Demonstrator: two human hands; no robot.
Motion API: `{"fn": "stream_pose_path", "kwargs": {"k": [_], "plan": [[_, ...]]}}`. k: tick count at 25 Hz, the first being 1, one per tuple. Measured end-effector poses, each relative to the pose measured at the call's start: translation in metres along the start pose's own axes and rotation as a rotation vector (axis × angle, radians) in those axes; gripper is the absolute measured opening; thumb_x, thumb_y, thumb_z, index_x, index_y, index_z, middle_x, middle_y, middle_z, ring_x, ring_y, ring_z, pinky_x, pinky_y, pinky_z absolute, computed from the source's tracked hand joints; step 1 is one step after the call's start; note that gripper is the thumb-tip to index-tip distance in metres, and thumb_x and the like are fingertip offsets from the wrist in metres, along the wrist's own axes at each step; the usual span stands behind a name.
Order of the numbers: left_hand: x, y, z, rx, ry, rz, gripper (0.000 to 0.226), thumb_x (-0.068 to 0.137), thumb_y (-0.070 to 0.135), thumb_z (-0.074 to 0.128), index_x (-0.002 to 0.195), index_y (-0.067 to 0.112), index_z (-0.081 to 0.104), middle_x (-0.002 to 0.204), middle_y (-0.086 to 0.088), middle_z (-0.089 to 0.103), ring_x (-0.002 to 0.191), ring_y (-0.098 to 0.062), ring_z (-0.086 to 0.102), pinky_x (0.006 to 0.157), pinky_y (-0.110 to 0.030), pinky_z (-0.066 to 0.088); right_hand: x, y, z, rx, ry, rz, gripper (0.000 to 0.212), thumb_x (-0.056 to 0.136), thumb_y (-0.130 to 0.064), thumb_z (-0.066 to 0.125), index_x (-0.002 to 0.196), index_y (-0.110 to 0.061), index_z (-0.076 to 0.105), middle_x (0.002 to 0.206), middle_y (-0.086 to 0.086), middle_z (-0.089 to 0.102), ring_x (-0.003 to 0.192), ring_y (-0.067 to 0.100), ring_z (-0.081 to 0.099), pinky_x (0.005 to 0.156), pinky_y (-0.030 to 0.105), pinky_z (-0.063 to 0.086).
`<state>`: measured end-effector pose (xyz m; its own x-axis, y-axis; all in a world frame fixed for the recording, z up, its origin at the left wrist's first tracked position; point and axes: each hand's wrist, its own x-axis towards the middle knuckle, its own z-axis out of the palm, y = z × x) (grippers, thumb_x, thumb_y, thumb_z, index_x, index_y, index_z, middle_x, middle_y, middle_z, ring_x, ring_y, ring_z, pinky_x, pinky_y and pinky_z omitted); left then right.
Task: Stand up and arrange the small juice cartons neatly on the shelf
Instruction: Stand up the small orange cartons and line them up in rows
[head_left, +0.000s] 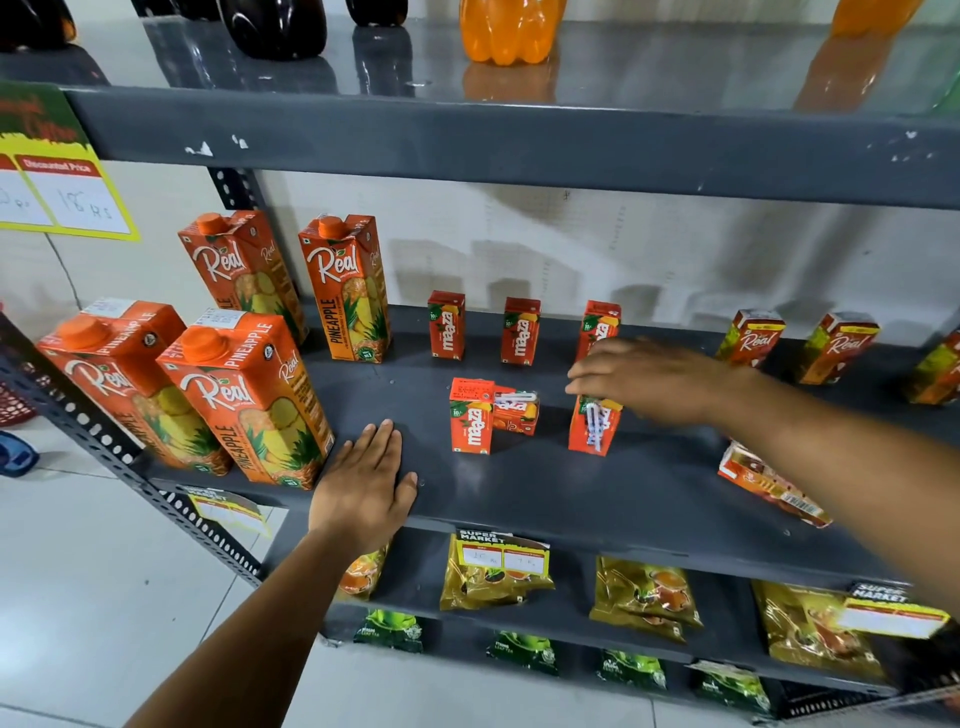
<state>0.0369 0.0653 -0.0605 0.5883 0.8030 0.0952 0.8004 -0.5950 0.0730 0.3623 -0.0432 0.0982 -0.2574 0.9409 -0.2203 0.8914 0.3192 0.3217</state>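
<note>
Right hand (644, 379), fingers bent downward, grips the top of an upright small juice carton (594, 428), straw side facing the camera. Left hand (363, 483) lies flat and open, palm down, on the grey shelf (571, 493) edge. Between the hands: one upright carton (471, 415) touching a toppled carton (515, 411). Beyond them stands a back row of three cartons (521, 331). Left of the left hand: tall pineapple cartons (249, 400).
</note>
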Motion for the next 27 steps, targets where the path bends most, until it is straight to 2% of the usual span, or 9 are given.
{"fn": "stream_pose_path", "kwargs": {"k": [3, 7, 10, 14, 16, 18, 21, 24, 27], "plan": [[0.000, 0.000, 0.000, 0.017, -0.001, 0.002, 0.081, 0.083, 0.055, 0.001, 0.149, 0.011, 0.017, 0.160, -0.003, 0.013, 0.147, -0.018, 0.008, 0.116, -0.033, 0.003, 0.002, 0.005, -0.003, 0.047, -0.051, 0.008, 0.061, 0.085, -0.022, 0.065, 0.142, -0.028, 0.043, 0.148, -0.005, 0.047, 0.136, 0.019, 0.036, 0.107, 0.038, 0.039], [0.000, 0.000, 0.001, 0.023, -0.002, -0.001, 0.081, 0.083, 0.055, 0.001, 0.149, 0.012, 0.017, 0.160, -0.003, 0.012, 0.147, -0.018, 0.008, 0.116, -0.033, 0.003, 0.011, 0.006, -0.003, 0.187, -0.148, 0.334, 0.066, 0.078, -0.064, 0.057, 0.127, -0.020, 0.053, 0.123, 0.006, 0.064, 0.106, 0.028, 0.061, 0.089, 0.038, 0.052], [-0.001, 0.000, 0.001, 0.009, 0.007, -0.002, 0.080, 0.084, 0.054, 0.004, 0.149, 0.010, 0.020, 0.159, -0.005, 0.016, 0.146, -0.019, 0.011, 0.116, -0.034, 0.005, 0.020, -0.003, -0.002, 0.273, -0.184, 0.498, 0.059, 0.082, -0.072, 0.044, 0.091, -0.015, 0.055, 0.094, 0.007, 0.066, 0.078, 0.024, 0.058, 0.074, 0.035, 0.052], [-0.001, 0.000, 0.000, 0.000, 0.014, 0.000, 0.079, 0.085, 0.054, 0.006, 0.148, 0.009, 0.023, 0.159, -0.006, 0.018, 0.146, -0.020, 0.013, 0.116, -0.035, 0.007, 0.024, -0.012, -0.015, 0.261, -0.262, 0.582, 0.063, 0.082, -0.077, 0.038, 0.080, -0.016, 0.054, 0.075, 0.000, 0.055, 0.068, 0.017, 0.052, 0.064, 0.031, 0.042], [-0.001, 0.001, 0.000, -0.005, 0.016, 0.003, 0.080, 0.085, 0.054, 0.006, 0.148, 0.009, 0.023, 0.159, -0.006, 0.019, 0.146, -0.021, 0.013, 0.116, -0.036, 0.008, 0.029, -0.011, -0.022, 0.305, -0.142, 0.544, 0.062, 0.082, -0.075, 0.044, 0.092, -0.016, 0.058, 0.087, 0.000, 0.062, 0.076, 0.018, 0.058, 0.065, 0.031, 0.044], [-0.001, 0.000, -0.001, -0.012, 0.018, 0.003, 0.079, 0.085, 0.053, 0.006, 0.148, 0.008, 0.023, 0.159, -0.007, 0.018, 0.146, -0.021, 0.013, 0.116, -0.036, 0.007, 0.044, -0.016, -0.029, 0.431, 0.008, 0.460, 0.059, 0.083, -0.064, 0.057, 0.118, -0.016, 0.056, 0.109, 0.001, 0.065, 0.094, 0.023, 0.063, 0.073, 0.033, 0.048], [-0.001, -0.001, -0.002, -0.007, 0.015, 0.002, 0.079, 0.085, 0.054, 0.006, 0.148, 0.009, 0.021, 0.159, -0.006, 0.017, 0.146, -0.020, 0.011, 0.116, -0.034, 0.004, 0.076, -0.041, -0.027, 0.353, -0.118, 0.357, 0.061, 0.078, -0.053, 0.070, 0.124, -0.016, 0.056, 0.115, 0.006, 0.066, 0.102, 0.027, 0.062, 0.088, 0.039, 0.050], [-0.001, 0.000, -0.001, -0.013, 0.013, 0.009, 0.079, 0.085, 0.054, 0.006, 0.148, 0.010, 0.021, 0.159, -0.005, 0.016, 0.146, -0.020, 0.011, 0.116, -0.034, 0.003, 0.106, -0.060, -0.014, 0.151, -0.241, 0.375, 0.056, 0.075, -0.044, 0.077, 0.120, -0.017, 0.058, 0.119, 0.008, 0.064, 0.112, 0.031, 0.058, 0.102, 0.049, 0.038], [-0.001, -0.001, -0.001, -0.019, 0.031, 0.013, 0.077, 0.086, 0.053, 0.009, 0.148, 0.009, 0.022, 0.159, -0.006, 0.018, 0.146, -0.020, 0.013, 0.115, -0.034, 0.004, 0.124, -0.061, -0.008, 0.202, -0.260, 0.350, 0.053, 0.074, -0.029, 0.080, 0.119, -0.017, 0.056, 0.121, 0.008, 0.063, 0.114, 0.031, 0.058, 0.099, 0.048, 0.041]]}}
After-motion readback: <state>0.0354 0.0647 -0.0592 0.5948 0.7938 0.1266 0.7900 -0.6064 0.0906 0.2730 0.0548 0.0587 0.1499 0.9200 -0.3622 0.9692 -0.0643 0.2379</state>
